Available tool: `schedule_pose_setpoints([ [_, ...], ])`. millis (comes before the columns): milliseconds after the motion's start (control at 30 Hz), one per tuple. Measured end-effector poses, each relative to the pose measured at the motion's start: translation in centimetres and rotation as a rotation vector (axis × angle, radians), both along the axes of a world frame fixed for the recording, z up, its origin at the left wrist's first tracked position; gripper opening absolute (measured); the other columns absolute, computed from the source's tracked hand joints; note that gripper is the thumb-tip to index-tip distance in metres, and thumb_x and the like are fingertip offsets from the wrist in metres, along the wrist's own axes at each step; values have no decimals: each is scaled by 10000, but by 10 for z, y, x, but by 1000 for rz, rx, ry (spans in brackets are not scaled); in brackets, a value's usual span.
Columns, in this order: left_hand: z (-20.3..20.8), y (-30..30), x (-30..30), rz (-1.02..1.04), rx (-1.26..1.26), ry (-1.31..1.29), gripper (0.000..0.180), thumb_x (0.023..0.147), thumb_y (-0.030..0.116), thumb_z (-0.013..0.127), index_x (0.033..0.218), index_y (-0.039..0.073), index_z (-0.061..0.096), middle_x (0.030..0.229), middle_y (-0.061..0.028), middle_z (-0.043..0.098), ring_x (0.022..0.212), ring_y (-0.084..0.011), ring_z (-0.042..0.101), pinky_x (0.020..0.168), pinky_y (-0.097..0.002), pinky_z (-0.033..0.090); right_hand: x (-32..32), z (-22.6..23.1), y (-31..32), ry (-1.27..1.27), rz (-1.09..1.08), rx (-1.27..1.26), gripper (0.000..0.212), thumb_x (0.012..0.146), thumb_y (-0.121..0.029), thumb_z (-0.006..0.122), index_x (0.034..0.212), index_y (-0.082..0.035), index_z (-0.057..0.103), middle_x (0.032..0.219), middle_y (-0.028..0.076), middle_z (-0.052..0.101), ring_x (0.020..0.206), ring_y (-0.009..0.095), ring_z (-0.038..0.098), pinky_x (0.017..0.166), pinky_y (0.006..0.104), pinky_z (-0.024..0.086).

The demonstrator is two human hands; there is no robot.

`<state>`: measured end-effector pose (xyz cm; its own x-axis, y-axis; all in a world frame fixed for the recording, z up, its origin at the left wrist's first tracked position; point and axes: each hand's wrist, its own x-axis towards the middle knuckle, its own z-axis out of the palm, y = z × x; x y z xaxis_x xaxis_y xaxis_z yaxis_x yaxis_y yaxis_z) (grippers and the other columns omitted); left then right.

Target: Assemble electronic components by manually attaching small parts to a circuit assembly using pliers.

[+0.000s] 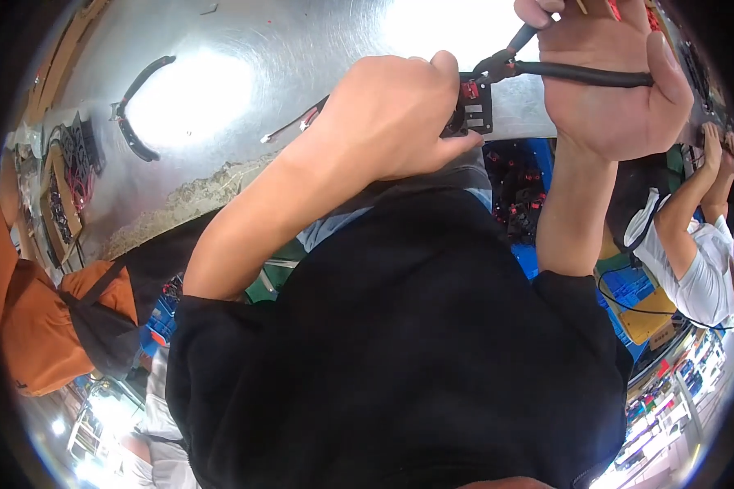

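My left hand (395,114) is closed around a small black plastic part with a red piece (471,91) on it, held at the near edge of the metal table. Thin red, black and white wires (289,126) stick out on the left side of this hand. In my right hand (607,102) is a pair of pliers (583,74) with long black handles, one lying across the palm and the other by the fingers. Its jaws touch or nearly touch the black part's upper corner. My left hand hides much of that part.
A second pair of black-handled pliers (142,79) lies on the table (302,33) at the left. Below the table edge is a blue bin (544,167) with black and red parts. Cardboard boxes (64,191) with wired parts stand far left. A co-worker in white (689,269) works at the right.
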<state>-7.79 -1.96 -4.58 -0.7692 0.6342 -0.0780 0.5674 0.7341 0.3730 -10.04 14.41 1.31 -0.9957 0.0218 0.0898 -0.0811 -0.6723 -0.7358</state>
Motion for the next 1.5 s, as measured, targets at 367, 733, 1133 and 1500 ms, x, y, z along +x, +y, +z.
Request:
schedule_pose_setpoints([
  [367,0,-1,-3,19,15,-31,579,847,504,695,905,-51,538,730,-223,644,750,-426,662,660,-479,527,-8,-41,29,305,314,-208,600,943,-395,468,1352,43,444,1055,149,548,893,219,514,779,369,435],
  [733,-1,-4,-8,-2,55,-80,548,836,447,736,902,-60,540,731,-235,646,743,-435,659,650,-487,525,-14,-58,42,776,465,225,566,917,-333,422,1349,30,464,1098,203,534,878,264,506,761,417,420],
  [1133,-3,-1,5,137,53,-63,562,854,478,714,941,-55,555,723,-213,657,714,-407,667,635,-468,533,17,-66,41,698,176,207,762,877,-459,493,1458,17,365,1264,241,521,1086,317,490,894,468,375],
  [1500,-3,4,11,146,81,-8,543,845,469,725,921,-46,573,701,-202,659,695,-401,672,620,-459,534,20,-61,43,648,262,114,592,959,-380,401,1403,11,423,1232,250,549,1042,313,494,880,466,388],
])
